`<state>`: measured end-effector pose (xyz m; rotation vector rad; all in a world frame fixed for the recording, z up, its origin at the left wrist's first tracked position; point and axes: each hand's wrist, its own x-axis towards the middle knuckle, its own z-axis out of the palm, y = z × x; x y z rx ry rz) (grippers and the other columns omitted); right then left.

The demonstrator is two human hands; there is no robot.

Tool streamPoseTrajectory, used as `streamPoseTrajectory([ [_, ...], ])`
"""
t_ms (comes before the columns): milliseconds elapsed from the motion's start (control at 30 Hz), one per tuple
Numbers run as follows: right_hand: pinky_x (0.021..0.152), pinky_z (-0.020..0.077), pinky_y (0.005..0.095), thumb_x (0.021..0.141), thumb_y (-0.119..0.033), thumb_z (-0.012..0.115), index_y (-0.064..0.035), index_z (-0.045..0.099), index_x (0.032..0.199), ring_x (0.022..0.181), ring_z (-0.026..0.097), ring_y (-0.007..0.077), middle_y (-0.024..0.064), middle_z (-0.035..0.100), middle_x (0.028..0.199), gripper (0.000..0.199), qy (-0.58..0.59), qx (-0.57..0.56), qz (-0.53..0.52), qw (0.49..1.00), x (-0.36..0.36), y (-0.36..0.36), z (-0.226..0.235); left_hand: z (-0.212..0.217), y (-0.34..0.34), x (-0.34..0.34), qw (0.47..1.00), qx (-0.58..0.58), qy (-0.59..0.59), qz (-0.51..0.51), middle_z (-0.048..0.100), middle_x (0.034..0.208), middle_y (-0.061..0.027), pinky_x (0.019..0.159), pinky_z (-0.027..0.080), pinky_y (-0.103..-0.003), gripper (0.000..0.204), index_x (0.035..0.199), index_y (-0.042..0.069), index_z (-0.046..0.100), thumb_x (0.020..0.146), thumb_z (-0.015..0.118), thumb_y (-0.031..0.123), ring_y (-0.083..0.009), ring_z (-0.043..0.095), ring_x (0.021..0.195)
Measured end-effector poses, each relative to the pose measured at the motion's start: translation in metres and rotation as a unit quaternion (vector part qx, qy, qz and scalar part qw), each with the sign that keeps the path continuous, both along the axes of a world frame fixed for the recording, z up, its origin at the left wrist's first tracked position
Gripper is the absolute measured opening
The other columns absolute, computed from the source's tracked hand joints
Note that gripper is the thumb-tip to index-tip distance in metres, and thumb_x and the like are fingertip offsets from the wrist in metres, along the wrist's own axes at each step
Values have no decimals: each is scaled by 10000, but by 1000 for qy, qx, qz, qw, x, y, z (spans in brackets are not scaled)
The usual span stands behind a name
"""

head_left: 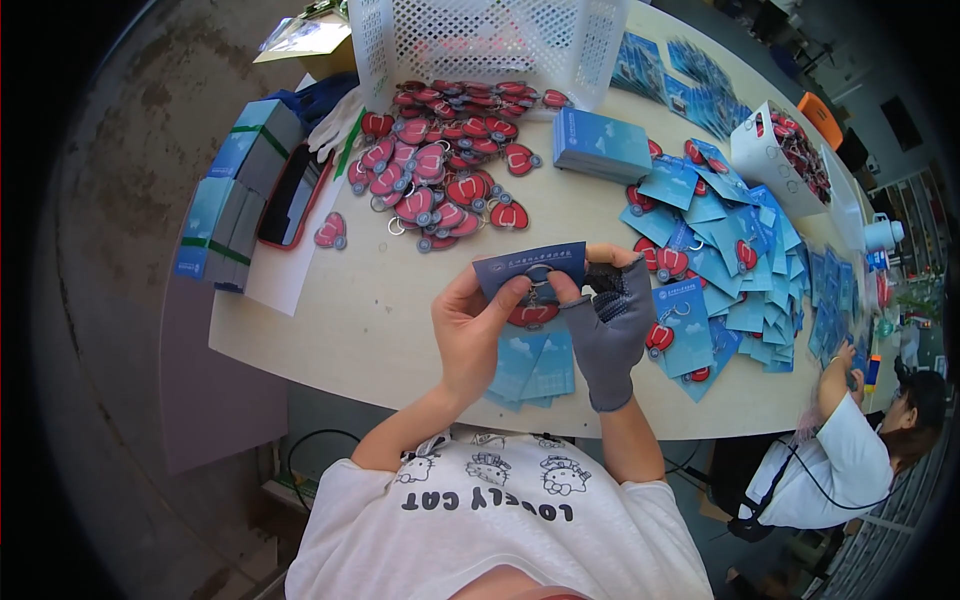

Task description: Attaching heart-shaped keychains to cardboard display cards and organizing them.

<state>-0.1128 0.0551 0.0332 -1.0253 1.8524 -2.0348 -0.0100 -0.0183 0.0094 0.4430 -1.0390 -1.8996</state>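
In front of my chest, a dark blue card [500,266] is pinched between both hands. My bare left hand [468,335] grips its left side, thumb pressed near the metal key ring [539,273]. My right hand [608,335], in a grey fingerless glove, closes on the card's right side, its thumb at the ring. From the ring a red keychain [534,316] hangs below the card; whether the ring passes through the card is hidden by the thumbs. Several light blue cards [548,372] lie on the table just beneath my hands.
Loose red keychains [440,185] are heaped before a white basket [480,40]. To the right spread blue cards with keychains [745,270], beside a card stack [602,145] and white bin [770,160]. Banded card bundles [215,225] and a phone [295,195] sit left. Another person [835,450] works at right.
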Motion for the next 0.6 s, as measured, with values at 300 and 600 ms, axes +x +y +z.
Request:
streamPoseTrajectory([
  [300,739,507,230,821,-51,748,-3,531,1099,826,621,94,62,645,940,356,-23,-16,25,999,9,0,4,1,5,3,998,30,23,-40,632,1039,-56,796,519,-256,182,1109,-32,587,950,598,56,-104,605,914],
  [600,834,500,260,834,40,657,7,468,1207,929,607,136,91,593,1036,419,-30,29,51,998,0,6,-4,-18,3,0,997,10,-9,-73,594,1135,-72,924,459,-270,377,1237,-18,474,890,618,-39,-121,570,1057],
])
